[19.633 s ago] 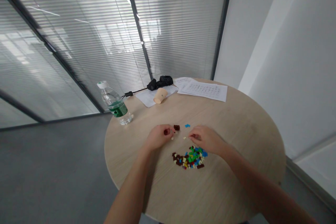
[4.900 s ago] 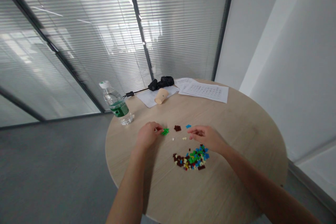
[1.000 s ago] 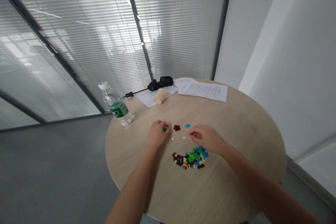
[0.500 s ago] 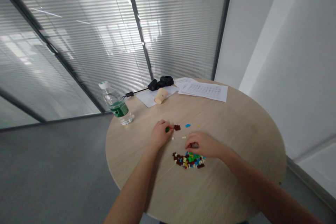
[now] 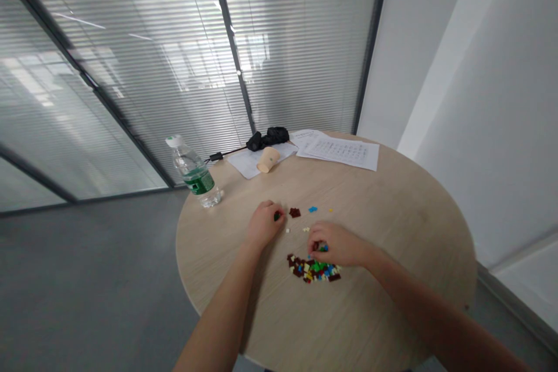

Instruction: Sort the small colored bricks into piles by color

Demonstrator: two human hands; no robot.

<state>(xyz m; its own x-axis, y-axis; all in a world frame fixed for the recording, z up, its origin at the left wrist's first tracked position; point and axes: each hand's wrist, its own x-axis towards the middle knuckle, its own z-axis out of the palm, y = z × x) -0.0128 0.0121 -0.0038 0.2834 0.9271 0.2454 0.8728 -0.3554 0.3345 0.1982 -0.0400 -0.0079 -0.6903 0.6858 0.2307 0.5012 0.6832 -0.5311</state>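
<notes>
A pile of small coloured bricks (image 5: 314, 269) lies on the round wooden table (image 5: 392, 226). My right hand (image 5: 337, 244) rests on the pile's far edge, fingers curled down into the bricks; what they pinch is too small to name. My left hand (image 5: 263, 224) sits curled on the table, closed on green bricks (image 5: 276, 217) that peek out at its fingertips. Just right of it lie a dark brown brick cluster (image 5: 295, 213), a blue brick (image 5: 313, 208), a tiny yellow piece (image 5: 330, 209) and a couple of cream pieces (image 5: 306, 229).
A water bottle (image 5: 194, 174) with a green label stands at the table's left edge. At the back are a tipped paper cup (image 5: 267, 159), a black bundle with a cable (image 5: 267, 138) and printed sheets (image 5: 342, 150). Glass walls with blinds stand behind.
My right hand has dropped from beside the loose pieces down onto the pile and curled its fingers into it. My left hand has stayed closed on the green bricks.
</notes>
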